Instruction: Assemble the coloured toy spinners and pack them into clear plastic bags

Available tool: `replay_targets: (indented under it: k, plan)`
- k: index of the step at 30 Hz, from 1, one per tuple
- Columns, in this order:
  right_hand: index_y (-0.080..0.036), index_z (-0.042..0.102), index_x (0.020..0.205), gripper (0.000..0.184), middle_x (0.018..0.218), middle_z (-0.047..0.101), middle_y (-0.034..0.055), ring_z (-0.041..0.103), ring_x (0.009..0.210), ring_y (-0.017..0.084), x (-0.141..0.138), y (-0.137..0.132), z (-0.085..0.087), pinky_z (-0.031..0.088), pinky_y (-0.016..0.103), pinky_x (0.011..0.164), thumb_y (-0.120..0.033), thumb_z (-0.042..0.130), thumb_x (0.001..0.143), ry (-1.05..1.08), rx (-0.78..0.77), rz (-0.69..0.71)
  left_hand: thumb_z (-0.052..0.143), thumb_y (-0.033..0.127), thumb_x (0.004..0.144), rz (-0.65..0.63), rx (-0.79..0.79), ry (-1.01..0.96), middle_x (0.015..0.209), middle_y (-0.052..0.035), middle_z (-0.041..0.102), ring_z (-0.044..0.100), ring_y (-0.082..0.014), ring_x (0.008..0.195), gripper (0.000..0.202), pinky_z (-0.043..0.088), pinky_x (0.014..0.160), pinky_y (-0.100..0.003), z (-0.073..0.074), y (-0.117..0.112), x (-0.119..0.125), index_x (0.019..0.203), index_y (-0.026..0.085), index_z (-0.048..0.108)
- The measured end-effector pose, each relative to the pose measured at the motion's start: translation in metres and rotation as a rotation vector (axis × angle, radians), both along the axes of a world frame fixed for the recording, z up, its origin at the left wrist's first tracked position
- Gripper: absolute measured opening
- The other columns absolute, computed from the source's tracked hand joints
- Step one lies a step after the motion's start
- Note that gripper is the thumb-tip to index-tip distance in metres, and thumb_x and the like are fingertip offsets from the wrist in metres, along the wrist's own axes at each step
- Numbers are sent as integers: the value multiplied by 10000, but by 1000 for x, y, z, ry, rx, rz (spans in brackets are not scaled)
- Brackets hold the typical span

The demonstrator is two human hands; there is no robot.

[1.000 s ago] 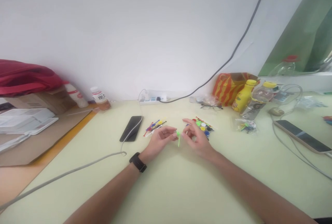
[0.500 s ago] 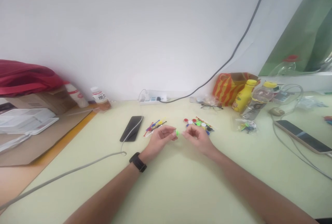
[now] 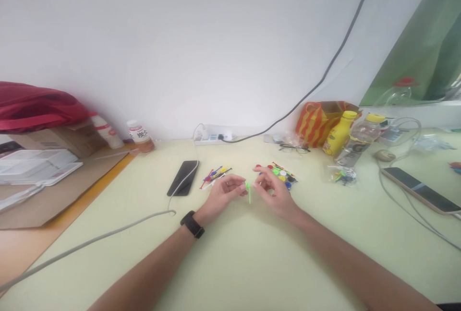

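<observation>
Between thumb and fingertips, my left hand [image 3: 227, 188] pinches a small green plastic piece [image 3: 248, 185]. A thin green stick [image 3: 249, 197] hangs straight down by it; whether the two are joined I cannot tell. Just to the right, my right hand [image 3: 272, 190] is open, its index finger raised away from the thumb, close to the green piece. Behind my left hand lies a small pile of coloured plastic sticks [image 3: 216, 173]. Behind my right hand is a pile of coloured discs and sticks [image 3: 283, 173], partly hidden by that hand.
A black phone [image 3: 183, 178] with a cable across it lies left of the hands. Glasses [image 3: 294, 148], a striped bag [image 3: 310, 121], a yellow bottle [image 3: 339, 133], a clear bottle [image 3: 360, 140] and a small plastic packet [image 3: 342, 175] are at right. Another phone [image 3: 421, 188] lies beyond.
My right hand's fingers have spread, the index finger lifting from the thumb. The green stick now points down below the piece. My left hand keeps its pinch.
</observation>
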State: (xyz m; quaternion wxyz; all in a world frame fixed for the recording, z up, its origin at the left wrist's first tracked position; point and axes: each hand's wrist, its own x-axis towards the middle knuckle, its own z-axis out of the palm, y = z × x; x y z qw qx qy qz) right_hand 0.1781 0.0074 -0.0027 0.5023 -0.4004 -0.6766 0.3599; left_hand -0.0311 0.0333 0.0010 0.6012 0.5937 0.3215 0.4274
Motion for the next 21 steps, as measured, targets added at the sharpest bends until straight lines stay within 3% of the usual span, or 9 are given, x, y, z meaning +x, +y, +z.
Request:
replay_targets:
  k: [2,4,6,8,9,11,13,17,21]
  plan:
    - [-277,487,1393,453,904,608,10,578,686,147,-1,-2,1,473,281,616,-367,576,959,-27,38,-11,804,361,846,2,-1,1,981,-79,735,714,-191,863,318,581,858,-352,1,0,0,1079,162,719]
    - [-263,562,1301,363,919,615,18,553,662,138,0,-3,1,468,285,624,-386,573,960,-65,56,-27,804,363,845,3,1,1,974,-81,737,718,-193,855,319,582,845,-348,1,0,0,1075,160,718]
    - [-217,665,964,257,795,602,16,519,625,137,2,-2,1,447,291,621,-431,524,988,-123,24,9,804,362,845,0,4,2,974,-85,735,717,-193,849,320,584,836,-346,1,0,0,1075,157,716]
    - [-203,523,609,495,584,477,-8,431,544,128,4,1,2,393,293,575,-477,452,1015,-160,-33,58,803,359,846,3,3,5,969,-86,730,713,-191,842,319,587,835,-349,0,0,-1,1074,154,714]
    - [-209,415,535,557,523,389,-24,377,515,121,5,3,2,357,293,550,-491,446,1014,-163,-49,66,803,358,846,5,1,7,968,-87,728,712,-190,840,319,588,835,-350,-1,1,-1,1073,153,713]
    - [-218,329,532,560,513,312,-44,317,502,112,7,6,2,299,287,519,-496,510,983,-135,-43,29,805,360,843,11,-2,10,972,-88,726,712,-193,846,319,590,834,-351,-2,1,-1,1070,155,715]
    - [-216,400,599,467,570,386,-44,367,533,116,6,7,2,308,275,520,-467,607,933,-91,-25,-6,809,362,838,14,-2,6,978,-89,728,712,-195,856,318,589,833,-349,-2,2,-1,1065,159,718]
    - [-216,553,805,253,773,591,-4,566,670,148,0,4,2,436,273,600,-415,686,888,5,-68,34,811,356,837,-3,-3,4,978,-84,732,705,-187,854,311,581,830,-336,-1,0,-1,1064,163,721]
    - [-220,594,897,195,853,641,19,636,763,175,-3,2,2,488,290,661,-399,673,898,-2,-95,58,802,352,848,-17,-1,6,975,-83,731,695,-183,866,300,577,837,-334,1,-1,0,1067,163,724]
